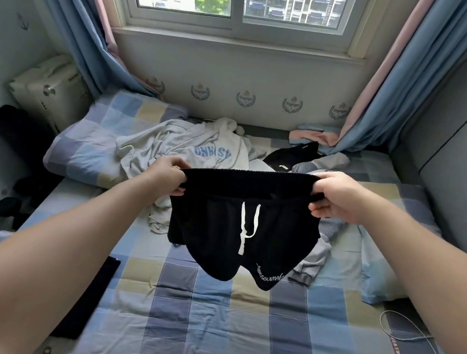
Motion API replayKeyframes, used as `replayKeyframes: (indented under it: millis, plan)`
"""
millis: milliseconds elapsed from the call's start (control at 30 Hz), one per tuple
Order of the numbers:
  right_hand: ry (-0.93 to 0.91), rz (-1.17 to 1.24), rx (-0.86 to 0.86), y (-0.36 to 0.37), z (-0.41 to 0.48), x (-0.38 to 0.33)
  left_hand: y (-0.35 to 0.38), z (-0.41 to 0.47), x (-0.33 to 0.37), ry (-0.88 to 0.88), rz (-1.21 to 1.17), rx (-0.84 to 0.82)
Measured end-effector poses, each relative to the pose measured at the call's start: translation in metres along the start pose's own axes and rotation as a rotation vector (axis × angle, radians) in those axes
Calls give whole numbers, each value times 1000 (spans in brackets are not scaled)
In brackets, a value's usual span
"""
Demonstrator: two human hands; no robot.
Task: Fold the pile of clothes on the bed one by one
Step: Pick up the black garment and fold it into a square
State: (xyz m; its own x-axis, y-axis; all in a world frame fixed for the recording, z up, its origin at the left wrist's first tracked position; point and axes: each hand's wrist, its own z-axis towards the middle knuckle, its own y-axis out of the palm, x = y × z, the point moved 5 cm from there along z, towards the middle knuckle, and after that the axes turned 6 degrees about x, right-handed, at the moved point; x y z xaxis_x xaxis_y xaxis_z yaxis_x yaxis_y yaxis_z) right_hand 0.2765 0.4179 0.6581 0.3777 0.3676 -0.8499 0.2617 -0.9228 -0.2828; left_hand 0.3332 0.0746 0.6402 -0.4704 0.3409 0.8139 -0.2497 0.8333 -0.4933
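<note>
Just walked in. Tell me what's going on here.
A person is folding laundry on a bed. Their left grip and right grip pinch the waistband ends of the black shorts, holding them spread in the air above the checked sheet, with the white drawstring dangling. Behind lies an unfolded heap, including a pale sweatshirt with blue letters. A flat dark piece lies on the sheet at the left.
</note>
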Motion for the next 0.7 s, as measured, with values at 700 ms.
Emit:
replayKeyframes:
  millis: [700]
  plan:
    - [-373,-457,75,-14,6,11,-1,-9,0,437,500,-192]
